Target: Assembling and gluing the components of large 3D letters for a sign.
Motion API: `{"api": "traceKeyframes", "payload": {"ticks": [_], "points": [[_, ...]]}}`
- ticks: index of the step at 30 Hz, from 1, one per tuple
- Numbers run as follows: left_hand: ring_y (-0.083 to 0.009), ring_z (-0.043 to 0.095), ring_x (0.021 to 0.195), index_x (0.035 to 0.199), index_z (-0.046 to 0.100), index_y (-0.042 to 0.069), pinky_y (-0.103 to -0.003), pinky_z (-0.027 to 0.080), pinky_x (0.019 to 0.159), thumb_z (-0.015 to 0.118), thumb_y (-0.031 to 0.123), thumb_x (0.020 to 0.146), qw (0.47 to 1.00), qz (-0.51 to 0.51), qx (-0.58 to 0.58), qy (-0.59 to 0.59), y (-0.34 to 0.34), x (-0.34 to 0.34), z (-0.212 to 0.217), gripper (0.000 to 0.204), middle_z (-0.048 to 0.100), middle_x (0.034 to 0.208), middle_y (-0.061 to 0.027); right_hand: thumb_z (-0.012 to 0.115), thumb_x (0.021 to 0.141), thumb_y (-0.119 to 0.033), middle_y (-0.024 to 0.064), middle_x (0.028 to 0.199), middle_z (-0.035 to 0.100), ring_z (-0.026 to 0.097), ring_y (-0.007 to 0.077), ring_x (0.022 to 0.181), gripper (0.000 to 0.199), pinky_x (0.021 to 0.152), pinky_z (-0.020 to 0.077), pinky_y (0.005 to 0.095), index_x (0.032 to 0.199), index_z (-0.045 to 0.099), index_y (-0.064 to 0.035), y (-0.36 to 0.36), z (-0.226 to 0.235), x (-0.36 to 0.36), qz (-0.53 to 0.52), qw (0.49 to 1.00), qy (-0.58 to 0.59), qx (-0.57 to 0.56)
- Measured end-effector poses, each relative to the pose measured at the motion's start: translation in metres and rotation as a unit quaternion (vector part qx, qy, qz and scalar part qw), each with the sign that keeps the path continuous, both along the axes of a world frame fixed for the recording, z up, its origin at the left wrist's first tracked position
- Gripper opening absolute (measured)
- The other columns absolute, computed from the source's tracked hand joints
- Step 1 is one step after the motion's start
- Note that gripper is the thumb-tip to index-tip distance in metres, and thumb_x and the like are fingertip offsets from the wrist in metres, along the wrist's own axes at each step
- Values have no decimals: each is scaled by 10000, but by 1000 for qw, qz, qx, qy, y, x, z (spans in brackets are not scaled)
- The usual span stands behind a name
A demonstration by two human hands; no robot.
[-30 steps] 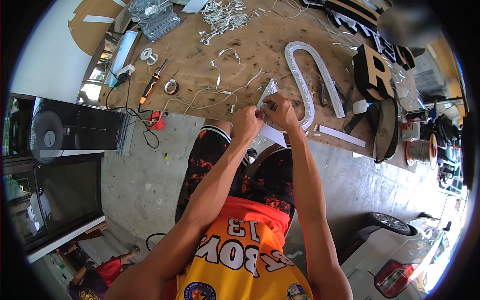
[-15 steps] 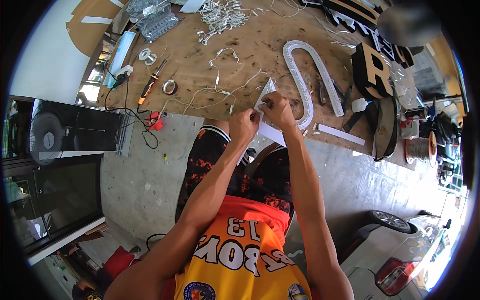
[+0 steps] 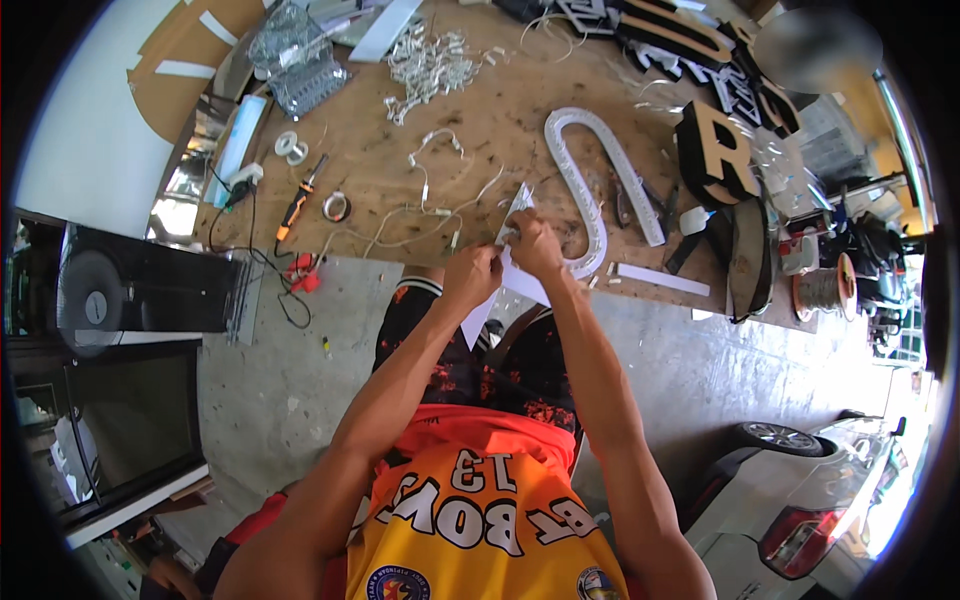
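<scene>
A white angular sheet piece (image 3: 522, 284) with pointed ends juts over the table's near edge, above my knees. My left hand (image 3: 473, 277) is closed, its thumb and fingertips pinching at the piece's left side. My right hand (image 3: 538, 243) is closed too, fingers curled down on the upper part of the piece. Whatever sits between its fingertips is hidden. The two hands nearly touch. Just right of them lies a white curved, hook-shaped channel letter (image 3: 583, 180) lined with small modules. A thin pale wire (image 3: 440, 211) runs over the table left of my hands.
Left on the table (image 3: 390, 170) lie a soldering iron (image 3: 300, 200), a solder spool (image 3: 291, 148) and a tape roll (image 3: 336, 207). A pile of light modules (image 3: 430, 70) lies farther back. At right are a white strip (image 3: 662, 279), pliers (image 3: 622, 200) and a black letter (image 3: 717, 152).
The head view has shifted, so the table items sit lower and more to the left. Both hands stay at the white piece; its lower point now shows more below my left hand.
</scene>
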State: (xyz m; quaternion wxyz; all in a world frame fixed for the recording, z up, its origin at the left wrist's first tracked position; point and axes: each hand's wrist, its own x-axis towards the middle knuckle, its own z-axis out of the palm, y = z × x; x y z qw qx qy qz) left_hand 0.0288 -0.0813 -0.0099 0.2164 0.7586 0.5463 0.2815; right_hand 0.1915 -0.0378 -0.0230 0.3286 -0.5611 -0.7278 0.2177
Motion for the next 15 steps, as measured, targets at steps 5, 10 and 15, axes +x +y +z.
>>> {"api": "traceKeyframes", "payload": {"ticks": [5,10,15], "points": [[-382,666,822,1049,697,49,-448,545,728,633,52,788,998,-50,-17,37,-18,-23,1,269,689,928,-176,709,777,-50,174,958,651,645,404,865,196,738,525,447,965,666,-11,-38,23,-5,-66,995,47,55],[-372,663,895,1010,692,32,-458,545,762,626,47,804,999,-36,8,22,-25,-36,-1,218,687,1009,-150,683,836,-60,149,874,650,668,300,792,134,680,525,366,950,661,6,-129,26,-14,-216,958,179,66],[-389,656,877,987,706,2,-433,520,849,634,40,814,998,-49,-45,-9,-26,-32,15,191,697,1000,-177,688,872,-108,103,790,673,661,192,718,160,661,518,297,982,665,5,-179,-8,-9,-223,955,192,-39]]}}
